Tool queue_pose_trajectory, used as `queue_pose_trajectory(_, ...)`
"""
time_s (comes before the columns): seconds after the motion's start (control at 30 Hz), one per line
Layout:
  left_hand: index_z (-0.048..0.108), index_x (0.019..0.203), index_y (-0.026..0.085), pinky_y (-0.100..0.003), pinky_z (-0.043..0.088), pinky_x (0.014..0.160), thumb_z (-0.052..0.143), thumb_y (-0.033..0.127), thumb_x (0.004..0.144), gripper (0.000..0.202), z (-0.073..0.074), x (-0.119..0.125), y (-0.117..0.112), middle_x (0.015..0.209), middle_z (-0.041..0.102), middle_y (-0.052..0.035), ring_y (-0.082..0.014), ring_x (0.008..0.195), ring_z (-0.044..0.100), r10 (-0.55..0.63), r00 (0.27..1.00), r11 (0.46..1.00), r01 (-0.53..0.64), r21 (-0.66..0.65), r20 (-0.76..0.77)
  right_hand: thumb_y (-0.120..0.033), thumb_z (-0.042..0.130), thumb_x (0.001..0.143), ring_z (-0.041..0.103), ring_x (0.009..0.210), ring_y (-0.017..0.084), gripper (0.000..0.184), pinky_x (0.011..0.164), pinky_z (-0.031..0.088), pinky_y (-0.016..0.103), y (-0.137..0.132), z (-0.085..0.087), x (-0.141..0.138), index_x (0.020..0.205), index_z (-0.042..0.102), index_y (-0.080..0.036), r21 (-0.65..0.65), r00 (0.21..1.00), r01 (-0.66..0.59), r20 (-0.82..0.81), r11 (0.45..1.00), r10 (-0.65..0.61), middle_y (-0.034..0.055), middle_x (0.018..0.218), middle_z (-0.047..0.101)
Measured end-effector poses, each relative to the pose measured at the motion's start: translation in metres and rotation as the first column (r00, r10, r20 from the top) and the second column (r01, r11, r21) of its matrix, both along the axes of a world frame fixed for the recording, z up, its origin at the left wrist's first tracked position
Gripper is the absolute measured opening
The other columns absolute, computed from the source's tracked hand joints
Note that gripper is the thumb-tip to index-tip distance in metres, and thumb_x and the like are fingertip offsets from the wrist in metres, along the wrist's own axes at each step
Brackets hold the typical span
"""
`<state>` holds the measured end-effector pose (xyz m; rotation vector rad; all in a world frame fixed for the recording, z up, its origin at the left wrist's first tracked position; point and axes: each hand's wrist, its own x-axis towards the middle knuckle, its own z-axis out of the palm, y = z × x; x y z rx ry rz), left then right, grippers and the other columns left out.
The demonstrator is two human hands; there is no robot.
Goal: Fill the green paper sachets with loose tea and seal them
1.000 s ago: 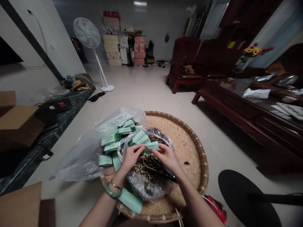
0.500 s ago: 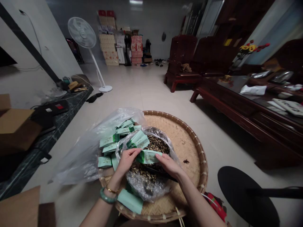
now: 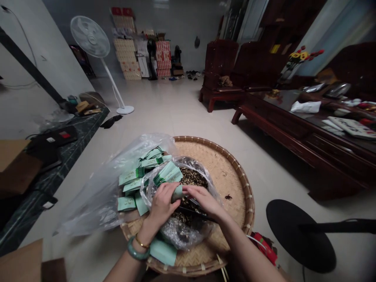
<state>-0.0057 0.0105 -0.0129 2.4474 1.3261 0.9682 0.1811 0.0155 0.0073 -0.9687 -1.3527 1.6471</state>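
Observation:
My left hand (image 3: pixel 165 201) is wrapped round a small green packet (image 3: pixel 177 192), tipped up so its end faces me. The fingers of my right hand (image 3: pixel 204 200) press together at the packet's right edge. A dark flat object (image 3: pixel 192 212) shows under my right hand; whether that hand also grips it I cannot tell. Below both hands, a clear plastic bag (image 3: pixel 188 235) holds dark and pale loose bits (image 3: pixel 194 177). A stack of green packets (image 3: pixel 168 172) lies on the bag's left side.
The bag rests on a round woven bamboo tray (image 3: pixel 235 172). More green packets (image 3: pixel 128 176) lie by a large plastic bag (image 3: pixel 96 196) at the left; another packet (image 3: pixel 163 252) lies near the front rim. A black round base (image 3: pixel 299 235) stands right, beside a dark wooden table (image 3: pixel 282 135).
The packet, stretched flat between both hands before, is now turned on end in my left hand. My left fingers have closed round it and my right fingers have moved to its edge.

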Motion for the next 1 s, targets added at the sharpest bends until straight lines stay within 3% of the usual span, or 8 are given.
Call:
queue_pose_trajectory(0.1,0.055,0.117,0.019,-0.043,0.05,0.088,0.06,0.014,0.077,0.041,-0.002,-0.002,0.002,0.108,0.066,-0.0081,-0.0254,0.1,0.058,0.058,0.996,0.997,-0.06,0.039,0.067,-0.047,0.045,0.09,0.064,0.098,0.022,0.037,0.086,0.049,0.038,0.016,-0.007,0.016,0.102,0.067,-0.02,0.002,0.99,0.142,-0.003,0.99,-0.142,0.0077,0.101,0.07)
queue_pose_trajectory(0.17,0.057,0.116,0.019,-0.042,0.051,0.088,0.06,0.015,0.076,0.04,-0.002,-0.003,0.002,0.106,0.067,-0.0079,-0.025,0.099,0.059,0.092,0.992,0.994,-0.096,0.042,0.089,-0.034,0.039,0.092,0.065,0.096,0.021,0.032,0.085,0.051,0.038,0.032,-0.02,0.025,0.104,0.065,-0.02,0.124,0.956,0.151,0.234,0.981,-0.177,0.0085,0.102,0.07)
queue_pose_trajectory(0.23,0.057,0.115,0.019,-0.042,0.051,0.088,0.062,0.016,0.075,0.041,-0.001,-0.005,0.001,0.106,0.066,-0.0078,-0.0248,0.099,0.059,0.121,0.987,0.992,-0.125,0.029,0.107,-0.016,0.041,0.086,0.064,0.096,0.02,0.03,0.088,0.049,0.037,0.046,-0.034,0.029,0.102,0.066,-0.019,0.288,0.78,-0.049,0.61,0.956,-0.144,0.0078,0.103,0.07)
queue_pose_trajectory(0.37,0.057,0.115,0.02,-0.041,0.051,0.088,0.064,0.018,0.074,0.042,-0.002,-0.009,0.002,0.105,0.066,-0.0073,-0.0245,0.099,0.061,0.157,0.978,0.987,-0.158,-0.003,0.134,-0.002,0.055,0.068,0.059,0.105,0.026,0.039,0.095,0.042,0.038,0.061,-0.052,0.027,0.102,0.067,-0.017,0.309,0.694,-0.219,0.716,0.926,-0.075,0.0098,0.108,0.068)
queue_pose_trajectory(0.5,0.057,0.115,0.02,-0.041,0.051,0.088,0.064,0.019,0.073,0.042,-0.006,-0.013,0.003,0.106,0.066,-0.0071,-0.0242,0.099,0.061,0.173,0.972,0.985,-0.172,-0.022,0.158,-0.008,0.074,0.056,0.048,0.119,0.03,0.072,0.1,0.037,0.04,0.067,-0.051,0.021,0.125,0.054,-0.017,0.349,0.556,-0.427,0.829,0.834,-0.061,0.0129,0.126,0.056)
queue_pose_trajectory(0.6,0.057,0.115,0.019,-0.041,0.051,0.088,0.064,0.02,0.074,0.041,-0.007,-0.013,0.004,0.106,0.066,-0.0079,-0.0241,0.099,0.061,0.171,0.971,0.985,-0.169,-0.03,0.164,-0.017,0.08,0.056,0.05,0.112,0.03,0.072,0.096,0.039,0.041,0.07,-0.049,0.019,0.124,0.053,-0.016,0.321,0.437,-0.516,0.896,0.794,-0.078,0.0128,0.12,0.056)
queue_pose_trajectory(0.83,0.057,0.113,0.018,-0.041,0.051,0.089,0.063,0.022,0.075,0.039,-0.004,-0.011,0.006,0.106,0.067,-0.0085,-0.0238,0.098,0.062,0.175,0.965,0.985,-0.169,-0.045,0.195,-0.021,0.08,0.061,0.047,0.116,0.029,0.089,0.097,0.037,0.039,0.066,-0.047,0.022,0.139,0.039,-0.022,0.344,0.462,-0.595,0.886,0.727,-0.041,0.0129,0.132,0.047)
queue_pose_trajectory(1.0,0.059,0.112,0.018,-0.041,0.052,0.088,0.063,0.022,0.075,0.038,-0.004,-0.011,0.007,0.106,0.068,-0.0085,-0.0236,0.098,0.063,0.184,0.962,0.983,-0.177,-0.056,0.203,-0.021,0.078,0.065,0.052,0.105,0.028,0.064,0.088,0.043,0.037,0.064,-0.046,0.024,0.125,0.055,-0.023,0.33,0.435,-0.618,0.899,0.713,-0.039,0.01,0.115,0.055)
